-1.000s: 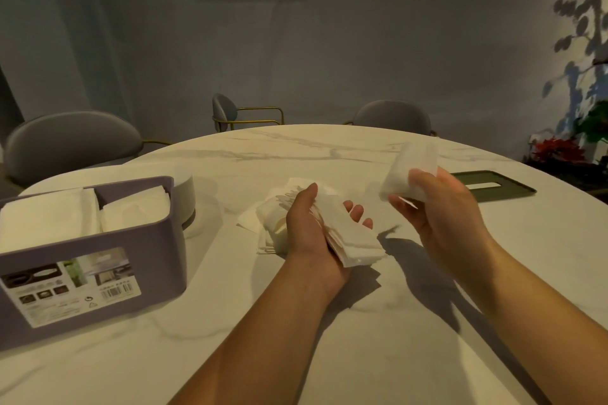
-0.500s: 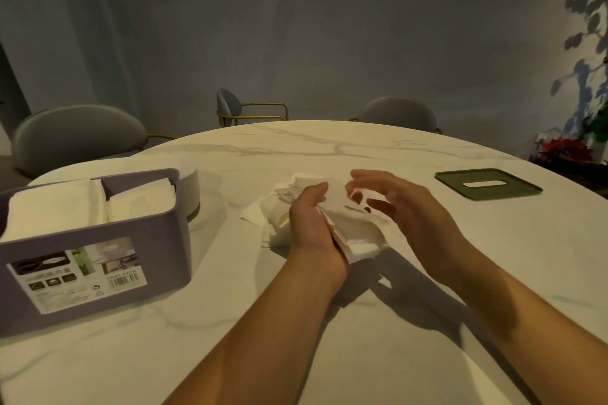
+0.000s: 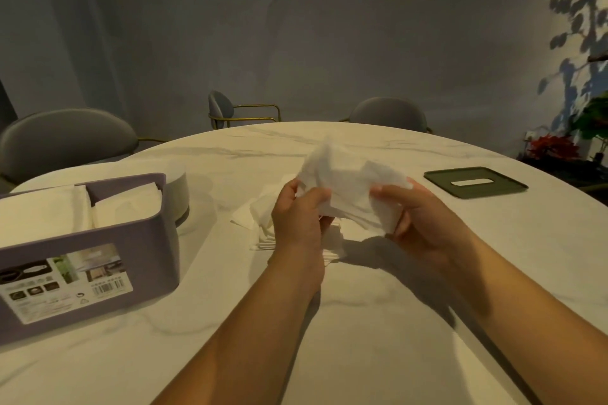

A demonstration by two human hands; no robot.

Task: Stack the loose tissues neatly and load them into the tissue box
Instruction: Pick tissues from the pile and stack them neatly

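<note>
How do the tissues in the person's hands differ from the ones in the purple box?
The held tissues are crumpled and uneven; the boxed tissues lie flat and smooth. The held tissues are raised above the table, gripped by the left hand and right hand; the boxed tissues rest in the purple box, untouched. Both are white.

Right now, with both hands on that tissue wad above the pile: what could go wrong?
1. Left hand and right hand grip the rumpled tissue wad at its ends; sheets may slip out or crease rather than stack flat.
2. The loose pile lies fanned out below the hands; a brush could scatter it.
3. Both tissue box compartments look nearly full; the wad may not fit.
</note>
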